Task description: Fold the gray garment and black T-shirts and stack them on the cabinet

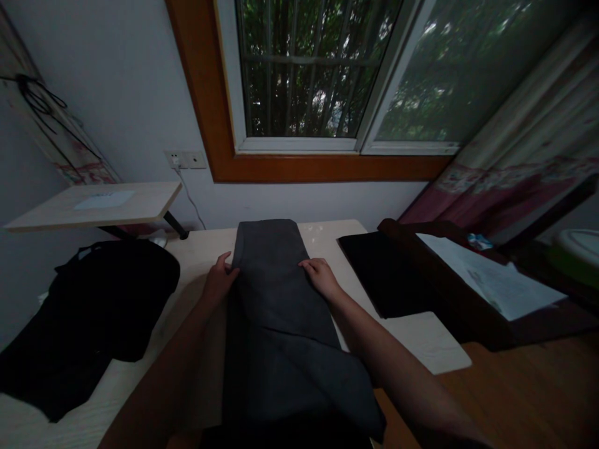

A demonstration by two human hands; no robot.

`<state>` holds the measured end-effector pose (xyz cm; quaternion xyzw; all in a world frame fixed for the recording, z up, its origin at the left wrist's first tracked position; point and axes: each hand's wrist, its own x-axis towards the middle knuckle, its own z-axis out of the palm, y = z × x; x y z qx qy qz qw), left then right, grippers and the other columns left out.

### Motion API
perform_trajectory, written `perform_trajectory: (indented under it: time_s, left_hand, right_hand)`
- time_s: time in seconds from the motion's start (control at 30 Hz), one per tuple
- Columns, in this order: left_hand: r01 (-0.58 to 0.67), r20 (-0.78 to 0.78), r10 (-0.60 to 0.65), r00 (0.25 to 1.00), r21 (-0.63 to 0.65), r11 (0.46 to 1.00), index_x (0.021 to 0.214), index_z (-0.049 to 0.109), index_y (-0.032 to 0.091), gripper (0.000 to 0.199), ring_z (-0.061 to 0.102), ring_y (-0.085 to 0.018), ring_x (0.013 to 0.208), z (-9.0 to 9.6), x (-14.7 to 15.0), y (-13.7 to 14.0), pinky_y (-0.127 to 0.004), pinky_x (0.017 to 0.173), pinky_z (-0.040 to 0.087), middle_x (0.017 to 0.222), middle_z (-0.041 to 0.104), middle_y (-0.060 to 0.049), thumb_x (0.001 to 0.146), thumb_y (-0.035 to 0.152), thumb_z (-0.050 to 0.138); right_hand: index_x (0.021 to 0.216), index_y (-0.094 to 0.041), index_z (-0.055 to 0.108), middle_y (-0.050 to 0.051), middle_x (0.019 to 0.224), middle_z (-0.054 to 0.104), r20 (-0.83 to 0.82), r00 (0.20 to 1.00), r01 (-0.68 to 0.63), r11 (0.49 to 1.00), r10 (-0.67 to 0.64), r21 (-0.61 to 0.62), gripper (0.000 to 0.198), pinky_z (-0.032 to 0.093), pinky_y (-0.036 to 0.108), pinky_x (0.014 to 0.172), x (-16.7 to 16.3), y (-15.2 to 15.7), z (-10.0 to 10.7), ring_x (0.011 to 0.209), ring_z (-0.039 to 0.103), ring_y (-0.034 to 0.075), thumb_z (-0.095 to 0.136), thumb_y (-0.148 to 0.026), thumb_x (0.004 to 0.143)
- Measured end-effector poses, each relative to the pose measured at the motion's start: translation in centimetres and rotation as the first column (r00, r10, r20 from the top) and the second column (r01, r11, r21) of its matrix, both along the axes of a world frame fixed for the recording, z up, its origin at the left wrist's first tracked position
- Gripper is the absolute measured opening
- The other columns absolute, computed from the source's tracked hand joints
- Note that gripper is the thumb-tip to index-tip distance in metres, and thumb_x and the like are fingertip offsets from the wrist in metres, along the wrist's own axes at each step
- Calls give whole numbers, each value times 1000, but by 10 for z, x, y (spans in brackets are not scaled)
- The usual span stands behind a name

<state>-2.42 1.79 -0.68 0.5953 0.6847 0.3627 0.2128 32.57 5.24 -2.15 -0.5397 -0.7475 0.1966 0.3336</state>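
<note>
Grey cloth (271,280) lies from tabletop (201,243) far edge toward near edge. Right hand (321,275) fingers pinch its right side; left hand (218,280) at left side — grip can't tell. Best tension evenly, keep sides straight.

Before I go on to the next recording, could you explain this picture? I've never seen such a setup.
There is no machine: one camera, worn on a person's head, looks forward and down at their own bare hands. Ahead is a pale table below a window. A dark grey cloth lies lengthwise between the hands. The right hand pinches its right edge; the left hand touches its left edge, its grip unclear. A black garment lies to the left.
</note>
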Motion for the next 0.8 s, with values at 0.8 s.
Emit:
perform_trajectory:
  time_s: [0.8]
  left_hand:
    - [-30,86,30,996,0,1000,132,60,18,52,69,-20,82,-3,-22,78,-33,81,54,83,72,-3,84,38,66]
  right_hand:
    - [109,-25,76,3,112,76,-132,987,-102,991,90,-90,28,49,39,103,-18,72,11,108,69,22,53,-33,95]
